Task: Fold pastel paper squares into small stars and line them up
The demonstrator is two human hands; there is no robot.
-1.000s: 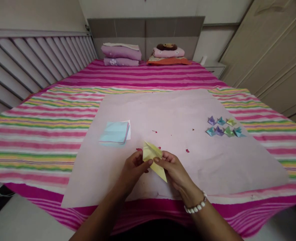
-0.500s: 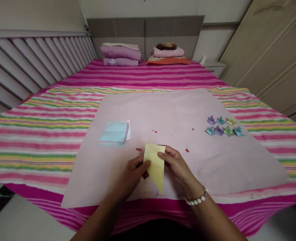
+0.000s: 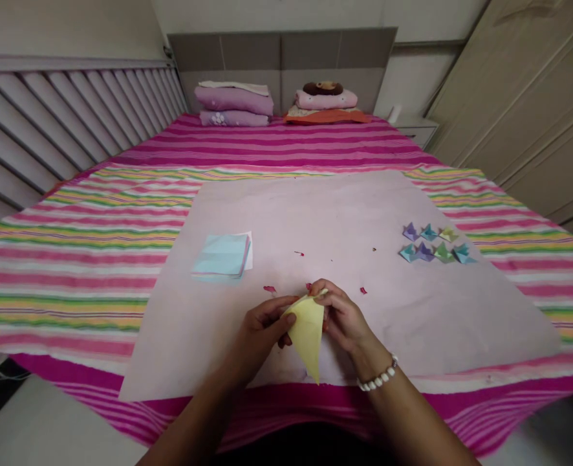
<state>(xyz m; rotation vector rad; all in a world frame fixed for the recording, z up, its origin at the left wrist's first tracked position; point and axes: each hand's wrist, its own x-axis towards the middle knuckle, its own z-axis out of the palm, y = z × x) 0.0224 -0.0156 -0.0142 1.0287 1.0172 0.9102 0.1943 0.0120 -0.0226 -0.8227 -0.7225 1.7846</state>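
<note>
The left hand (image 3: 270, 321) and right hand (image 3: 345, 318) both grip the yellow paper (image 3: 308, 330), above the pale sheet (image 3: 359, 210) on the bed (image 3: 87, 262). Half a second ago its broad face showed a straight top edge; now that edge bends at the right fingers, suggesting a fold being worked. Relative to the yellow paper, the paper stack (image 3: 221, 254) lies beyond, leftward; folded pieces (image 3: 425, 252), far rightward. No writing is legible.
</note>
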